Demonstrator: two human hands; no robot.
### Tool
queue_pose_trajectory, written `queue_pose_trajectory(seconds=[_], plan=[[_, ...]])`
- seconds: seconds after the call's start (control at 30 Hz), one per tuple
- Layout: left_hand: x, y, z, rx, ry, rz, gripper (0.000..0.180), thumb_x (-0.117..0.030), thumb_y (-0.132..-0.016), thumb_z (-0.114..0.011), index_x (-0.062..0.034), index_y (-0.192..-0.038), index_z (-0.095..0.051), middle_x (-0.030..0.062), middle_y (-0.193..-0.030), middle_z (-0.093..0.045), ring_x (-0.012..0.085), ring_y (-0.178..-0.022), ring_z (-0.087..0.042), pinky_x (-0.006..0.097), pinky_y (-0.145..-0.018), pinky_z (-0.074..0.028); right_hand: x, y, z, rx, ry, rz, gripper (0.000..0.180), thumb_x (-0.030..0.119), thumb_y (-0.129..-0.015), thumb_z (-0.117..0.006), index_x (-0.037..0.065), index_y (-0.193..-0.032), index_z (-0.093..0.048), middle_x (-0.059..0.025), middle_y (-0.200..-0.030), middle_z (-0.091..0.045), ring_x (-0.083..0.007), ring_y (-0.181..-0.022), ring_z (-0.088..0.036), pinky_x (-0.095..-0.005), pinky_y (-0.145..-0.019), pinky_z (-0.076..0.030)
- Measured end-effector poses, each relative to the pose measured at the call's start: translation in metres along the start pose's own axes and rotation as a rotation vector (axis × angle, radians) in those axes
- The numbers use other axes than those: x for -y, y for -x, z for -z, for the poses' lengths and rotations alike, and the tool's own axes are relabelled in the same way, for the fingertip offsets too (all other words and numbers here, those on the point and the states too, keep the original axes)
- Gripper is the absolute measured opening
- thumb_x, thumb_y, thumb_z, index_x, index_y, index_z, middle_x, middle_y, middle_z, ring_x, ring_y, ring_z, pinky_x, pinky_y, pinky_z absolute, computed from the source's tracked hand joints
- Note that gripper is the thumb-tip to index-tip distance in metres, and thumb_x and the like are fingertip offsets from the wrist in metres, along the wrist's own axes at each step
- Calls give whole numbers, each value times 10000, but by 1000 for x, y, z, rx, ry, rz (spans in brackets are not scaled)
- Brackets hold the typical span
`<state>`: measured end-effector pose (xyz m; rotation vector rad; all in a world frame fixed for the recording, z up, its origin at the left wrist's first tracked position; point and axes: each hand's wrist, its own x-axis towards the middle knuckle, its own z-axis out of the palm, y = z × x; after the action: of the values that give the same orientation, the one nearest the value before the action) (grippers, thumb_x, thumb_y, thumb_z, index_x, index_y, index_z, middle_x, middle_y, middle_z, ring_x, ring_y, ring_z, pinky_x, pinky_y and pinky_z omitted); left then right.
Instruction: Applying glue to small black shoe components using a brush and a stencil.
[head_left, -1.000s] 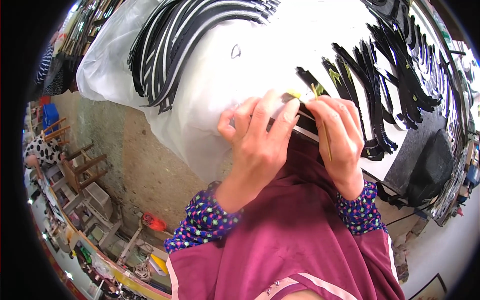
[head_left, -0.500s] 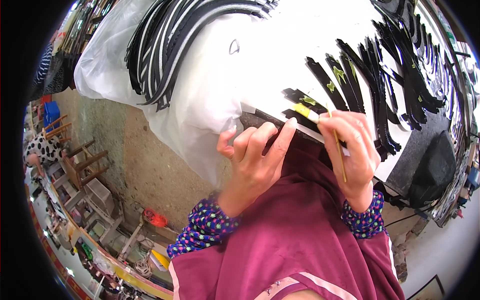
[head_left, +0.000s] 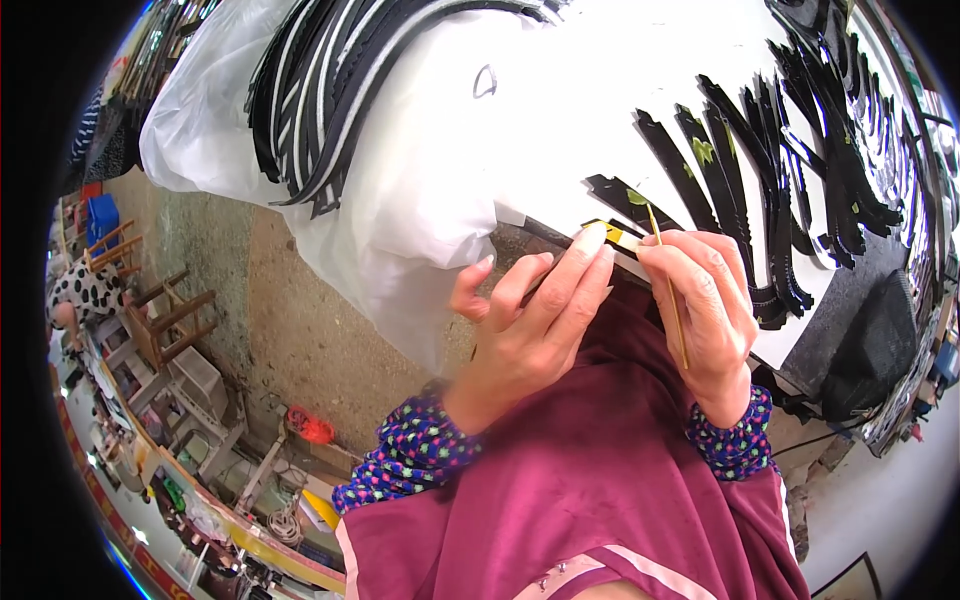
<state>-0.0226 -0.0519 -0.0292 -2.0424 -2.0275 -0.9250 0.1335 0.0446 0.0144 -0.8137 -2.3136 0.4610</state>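
1. The left hand (head_left: pixel 535 330) is reaching up to the near edge of the white work surface (head_left: pixel 560 130); its fingers are stretched out and loosely spread, the fingertips (head_left: pixel 590 240) pressing on the end of a narrow black strip (head_left: pixel 610 238) that is carrying a dab of yellow; the thumb is sticking out to the left, away from the strip.
2. The right hand (head_left: pixel 705 320) is closing around a thin wooden stick (head_left: pixel 668 290), pinching it between thumb and fingers; the stick is standing almost upright, its upper tip lying just beside the yellow patch on the strip, its lower end showing below the fingers.
3. The strip is lying at the table's near edge, between the two hands, touched by the left fingertips and sitting just beside the right knuckles.
4. More black strips (head_left: pixel 740 170) are lying fanned out in a row on the white surface beyond the right hand, some showing yellowish-green smears; a thick bundle of black and white bands (head_left: pixel 330 110) is curving across the surface well to the left.
5. A white plastic sheet (head_left: pixel 400 240) is hanging over the table's edge beside the left hand; a black bag (head_left: pixel 880 340) is sitting to the right; wooden stools (head_left: pixel 170 310) are standing on the concrete floor at far left.
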Motion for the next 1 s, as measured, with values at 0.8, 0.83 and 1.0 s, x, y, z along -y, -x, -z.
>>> queue_pose_trajectory(seconds=[0.8, 0.83, 1.0], plan=[[0, -1, 7, 90, -54, -11, 335, -250, -892, -730, -239, -1226, -712, -117, -1289, -666, 127, -1111, -497, 395, -1082, -226, 1, -1, -3, -26, 14, -20, 325, -93, -715, -713, -47, -1035, -677, -160, -962, -665, -314, -841, -642, -368, -702, -538], [0, -1, 7, 86, -50, -14, 333, -249, -892, -729, -239, -1225, -712, -117, -1287, -667, 127, -1110, -496, 394, -1081, -227, 1, -1, -3, -26, 15, -21, 325, -93, -715, -713, -47, -1035, -677, -160, -962, -665, -314, -841, -642, -368, -702, -538], [1, -1, 6, 79, -40, -15, 336, -247, -893, -729, -239, -1228, -711, -117, -1288, -667, 128, -1106, -494, 392, -1079, -229, 1, -1, -4, -34, 5, -24, 323, -92, -711, -713, -47, -1029, -680, -162, -952, -666, -313, -836, -644, -365, -702, -538]])
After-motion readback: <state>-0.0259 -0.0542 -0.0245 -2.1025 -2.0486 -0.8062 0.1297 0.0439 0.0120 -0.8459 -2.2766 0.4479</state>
